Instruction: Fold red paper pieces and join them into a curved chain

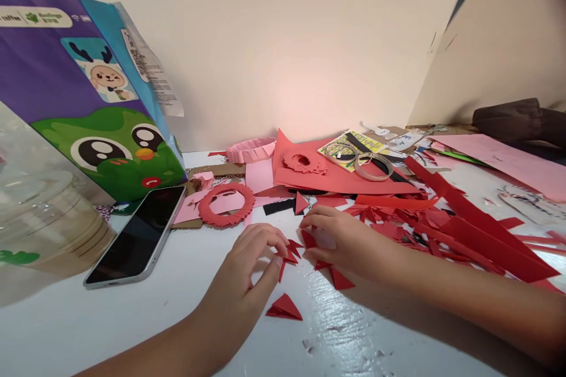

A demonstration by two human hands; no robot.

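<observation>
My left hand (243, 256): thumb and forefinger curved toward each other, the gap between their tips narrow, at the left edge of a cluster of red folded paper (290, 254); whether the tips grip it I cannot tell. My right hand (342, 238): thumb and forefinger parted more widely, a red folded piece (308, 239) showing between their tips; whether it is pinched there or lies behind them I cannot tell. The two sets of fingertips face each other, near but apart, with the cluster between them, closer to the left. Below my right thumb, loose red triangles (340, 279) rest on the white tabletop (154, 336); nearer to me, below the cluster and apart from both hands, lies a single red triangle (285, 308). Just beyond my fingers: a black strip (279, 206) and, to its left, a red pleated ring (204, 212). Farther back: a pink pleated ring (250, 152) beside large red paper (287, 175). Beyond my right forearm: a heap of red strips and scraps (477, 221). At left: a dark-screened phone (135, 238), a plastic cup (66, 235) and an upright printed bag (53, 70)
</observation>
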